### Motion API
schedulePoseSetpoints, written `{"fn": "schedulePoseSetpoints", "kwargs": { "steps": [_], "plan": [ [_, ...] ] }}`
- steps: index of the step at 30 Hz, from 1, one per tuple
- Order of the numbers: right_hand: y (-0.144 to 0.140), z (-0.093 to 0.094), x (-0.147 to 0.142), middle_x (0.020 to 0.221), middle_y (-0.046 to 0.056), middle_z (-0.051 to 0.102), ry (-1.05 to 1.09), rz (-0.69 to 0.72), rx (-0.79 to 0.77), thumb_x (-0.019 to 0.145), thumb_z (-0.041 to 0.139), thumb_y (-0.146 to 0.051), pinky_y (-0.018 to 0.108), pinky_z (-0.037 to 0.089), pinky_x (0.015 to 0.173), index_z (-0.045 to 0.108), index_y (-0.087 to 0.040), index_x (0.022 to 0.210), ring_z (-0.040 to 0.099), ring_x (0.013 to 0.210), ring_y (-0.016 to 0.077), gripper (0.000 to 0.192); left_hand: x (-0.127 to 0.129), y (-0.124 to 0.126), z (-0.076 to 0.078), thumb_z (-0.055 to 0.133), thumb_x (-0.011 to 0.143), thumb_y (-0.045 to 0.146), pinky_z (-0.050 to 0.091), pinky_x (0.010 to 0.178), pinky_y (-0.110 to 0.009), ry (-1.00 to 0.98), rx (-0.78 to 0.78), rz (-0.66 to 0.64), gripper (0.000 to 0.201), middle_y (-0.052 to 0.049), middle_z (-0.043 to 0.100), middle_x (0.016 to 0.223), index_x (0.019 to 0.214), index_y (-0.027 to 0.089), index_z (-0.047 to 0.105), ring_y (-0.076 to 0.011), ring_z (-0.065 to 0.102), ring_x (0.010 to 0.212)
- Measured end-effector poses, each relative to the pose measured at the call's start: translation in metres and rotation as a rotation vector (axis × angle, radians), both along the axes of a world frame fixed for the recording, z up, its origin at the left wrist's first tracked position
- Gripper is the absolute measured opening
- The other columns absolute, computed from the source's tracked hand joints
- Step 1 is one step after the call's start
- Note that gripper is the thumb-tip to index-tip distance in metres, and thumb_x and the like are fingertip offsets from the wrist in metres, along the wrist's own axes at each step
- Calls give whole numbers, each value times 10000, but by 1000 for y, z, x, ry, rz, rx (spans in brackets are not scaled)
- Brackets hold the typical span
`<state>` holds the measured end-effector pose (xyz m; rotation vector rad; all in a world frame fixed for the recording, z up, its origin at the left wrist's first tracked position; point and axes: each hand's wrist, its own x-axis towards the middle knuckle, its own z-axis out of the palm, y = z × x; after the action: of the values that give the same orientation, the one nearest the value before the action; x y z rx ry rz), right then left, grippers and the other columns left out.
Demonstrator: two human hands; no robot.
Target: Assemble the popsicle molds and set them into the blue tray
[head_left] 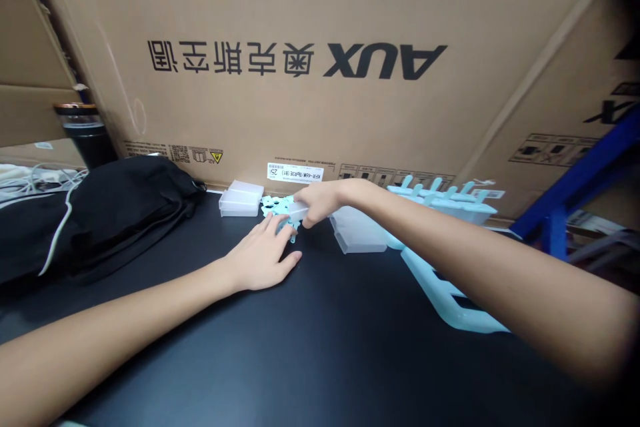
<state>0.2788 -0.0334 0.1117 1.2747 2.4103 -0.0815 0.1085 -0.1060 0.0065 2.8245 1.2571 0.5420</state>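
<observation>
Huge brown cardboard carton (pixel 320 60) printed upside down, propped along the far edge of the black tabletop (pixel 320 347), closing off the work area like a back wall. Black fabric bag (pixel 100 213) slumped at the left, white cord trailing over it, a dark cylindrical cup (pixel 83 130) behind; blue metal frame (pixel 575 193) at the right edge.

Pale blue plastic rack (pixel 450 293) lying flat under the right forearm, its pegs poking up toward the carton, probably parked there within easy reach. Frosted clear plastic boxes, one (pixel 240 200) left of centre, another (pixel 357 233) just right of the hands, flanking a small heap of pale blue plastic pieces (pixel 275 203).

Right hand (pixel 317 200) pinched narrowly on a small translucent plastic piece (pixel 299 212), lifted just above the heap. Left hand (pixel 263 257) flat and spread on the tabletop, fingertips touching the near edge of the heap, seemingly steadying the loose pieces. Held piece directly between the two hands, close to the left fingertips.
</observation>
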Motion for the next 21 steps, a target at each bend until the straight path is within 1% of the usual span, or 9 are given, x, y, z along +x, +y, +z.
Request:
{"fn": "schedulePoseSetpoints", "kwargs": {
  "steps": [4, 7, 8, 10, 12, 14, 17, 19, 21],
  "plan": [
    [-2, 4, 0, 977, 95, 633, 34, 43, 87, 712, 620, -423, 303, 409, 617, 559, -155, 1051, 587, 839, 224, 436, 1, -1, 0, 408, 969, 450, 380, 1092, -537, 22, -42, 18, 392, -182, 369, 1482, 1245, 180, 478, -351, 382, 1378],
    [-4, 12, -1, 1001, 120, 622, 67, 41, 179, 732, 617, -456, 314, 414, 626, 493, -132, 1146, 582, 837, 235, 540, 1, -3, 4, 398, 969, 470, 385, 1093, -517, 31, -1, 52, 412, -171, 346, 1523, 1248, 178, 482, -348, 370, 1394],
    [-7, 14, -1, 1014, 126, 618, 87, 45, 186, 740, 609, -457, 319, 421, 633, 465, -125, 1180, 583, 833, 236, 570, 0, -4, 6, 401, 969, 463, 408, 1076, -501, 24, 42, 61, 401, -157, 364, 1520, 1245, 185, 484, -338, 410, 1370],
    [-14, 18, -1, 1084, 152, 592, 113, 59, 179, 764, 580, -449, 332, 444, 664, 426, -108, 1227, 586, 861, 247, 595, -7, -3, 15, 405, 970, 414, 484, 982, -442, 4, 157, 63, 330, -112, 475, 1452, 1204, 207, 509, -298, 550, 1238],
    [-26, 18, -1, 1194, 181, 533, 115, 80, 168, 789, 552, -442, 344, 469, 721, 431, -103, 1236, 588, 927, 263, 574, -21, 0, 25, 398, 967, 336, 528, 820, -361, -26, 274, 54, 236, -61, 635, 1250, 1093, 217, 558, -237, 661, 1004],
    [-40, 12, -4, 1276, 185, 476, 122, 128, 146, 804, 537, -457, 351, 488, 757, 467, -116, 1219, 594, 961, 266, 541, -40, 5, 33, 432, 940, 281, 506, 738, -308, -130, 372, 65, 178, -28, 700, 1004, 996, 211, 586, -192, 668, 847],
    [-60, -6, -20, 1312, 159, 485, 167, 246, 114, 813, 551, -516, 349, 510, 750, 496, -143, 1229, 616, 959, 255, 561, -73, 13, 37, 469, 927, 249, 480, 692, -280, -358, 415, 114, 131, -16, 670, 839, 916, 190, 585, -161, 634, 737],
    [-66, -21, -39, 1285, 121, 541, 211, 335, 152, 809, 572, -570, 338, 519, 745, 490, -164, 1241, 616, 980, 244, 599, -94, 16, 35, 465, 932, 235, 481, 695, -279, -430, 386, 58, 119, -23, 645, 822, 917, 180, 569, -158, 618, 733],
    [-65, -34, -60, 1242, 81, 592, 261, 396, 216, 813, 574, -608, 332, 517, 779, 486, -179, 1222, 600, 1021, 234, 599, -110, 17, 33, 470, 927, 240, 485, 703, -286, -405, 348, -68, 104, -36, 622, 851, 938, 177, 552, -164, 602, 756]
  ]
}}
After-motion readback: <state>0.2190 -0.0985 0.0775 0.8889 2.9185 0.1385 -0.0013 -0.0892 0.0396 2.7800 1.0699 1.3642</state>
